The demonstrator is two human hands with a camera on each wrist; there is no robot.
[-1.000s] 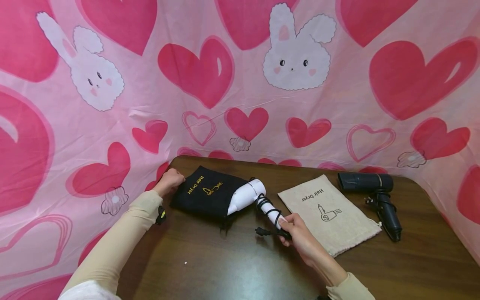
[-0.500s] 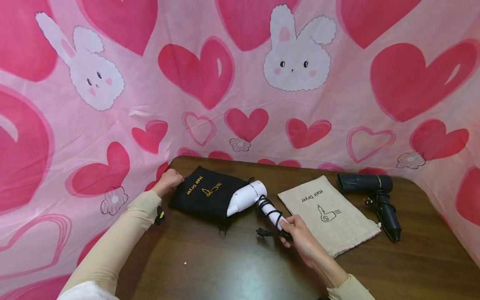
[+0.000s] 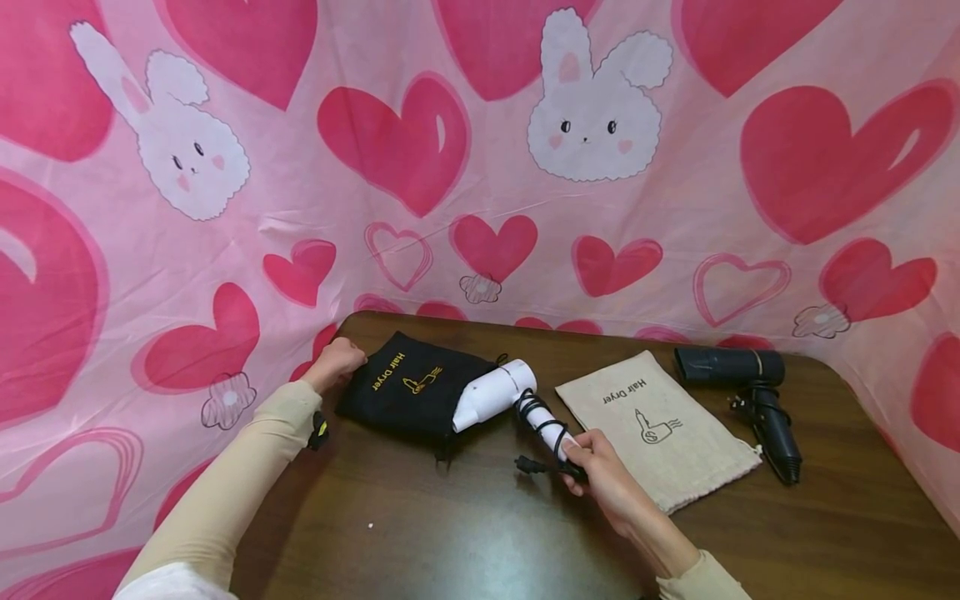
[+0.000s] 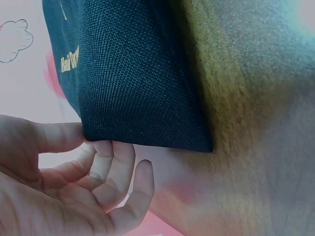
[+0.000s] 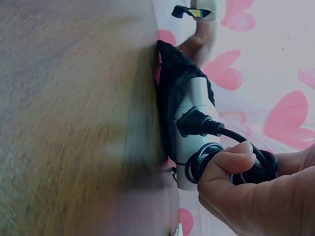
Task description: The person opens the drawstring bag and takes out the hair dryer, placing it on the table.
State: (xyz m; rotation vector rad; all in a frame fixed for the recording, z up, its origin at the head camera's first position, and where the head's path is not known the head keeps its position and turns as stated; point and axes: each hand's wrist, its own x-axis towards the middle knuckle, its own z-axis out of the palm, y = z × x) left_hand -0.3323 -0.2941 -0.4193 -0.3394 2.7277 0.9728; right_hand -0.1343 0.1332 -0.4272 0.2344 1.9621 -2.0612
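My right hand (image 3: pixel 609 479) grips the handle of a white hair dryer (image 3: pixel 498 390), whose black cord (image 3: pixel 551 427) is wound round that handle. The plug (image 5: pixel 193 122) hangs loose beside the dryer in the right wrist view. The dryer's nozzle end lies in the mouth of a black drawstring bag (image 3: pixel 423 379) with yellow "Hair Dryer" lettering; most of the body shows outside. At the bag's far left end, my left hand (image 3: pixel 339 363) pinches the closed bottom corner between thumb and fingers, as the left wrist view shows.
To the right, a beige "Hair Dryer" bag (image 3: pixel 652 425) lies flat on the brown table (image 3: pixel 435 533). Beyond it rests a black hair dryer (image 3: pixel 731 367), handle toward me. A pink heart-and-rabbit curtain (image 3: pixel 495 192) stands round the table's back and sides.
The white dryer has slid slightly to the right, with a little more of it outside the black bag. The left hand keeps its hold on the bag corner.
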